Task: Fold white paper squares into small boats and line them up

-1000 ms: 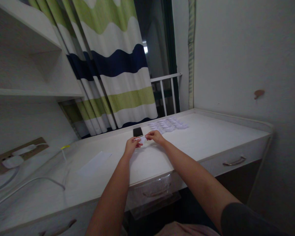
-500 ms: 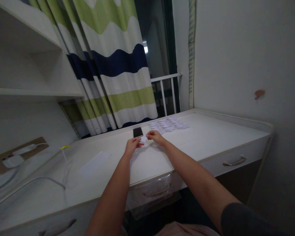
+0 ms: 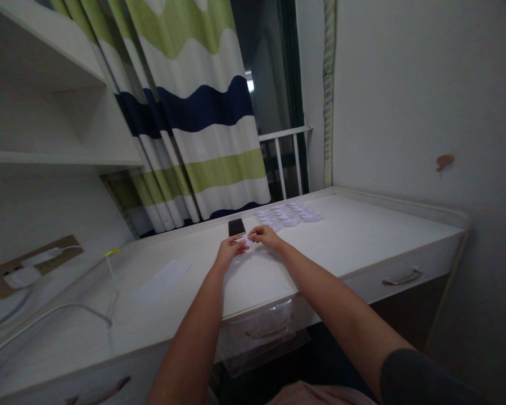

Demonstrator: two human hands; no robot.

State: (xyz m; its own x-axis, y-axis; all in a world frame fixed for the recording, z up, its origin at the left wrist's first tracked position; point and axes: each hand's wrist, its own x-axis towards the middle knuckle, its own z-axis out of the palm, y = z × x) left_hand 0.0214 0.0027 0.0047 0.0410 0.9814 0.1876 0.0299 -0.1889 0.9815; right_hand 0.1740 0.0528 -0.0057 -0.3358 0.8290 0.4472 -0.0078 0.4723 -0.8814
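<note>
Just above the white desk, my left hand and my right hand meet around a small piece of white paper. The left fingers are closed on its left side, while the right thumb and fingers pinch its right side. Fingers cover much of the paper, so its exact shape is hard to make out. A black phone lies flat just behind the left hand. Farther back, beyond the right hand, several small folded white pieces are spread in rows.
A flat white sheet lies on the desk left of my hands. White cables run along the left side near a power strip. A striped curtain hangs behind the desk; clear plastic hangs over the front drawer.
My right hand has moved slightly left, closer to my left hand. Less of the white paper shows between the fingers. Everything else on the desk stays in place.
</note>
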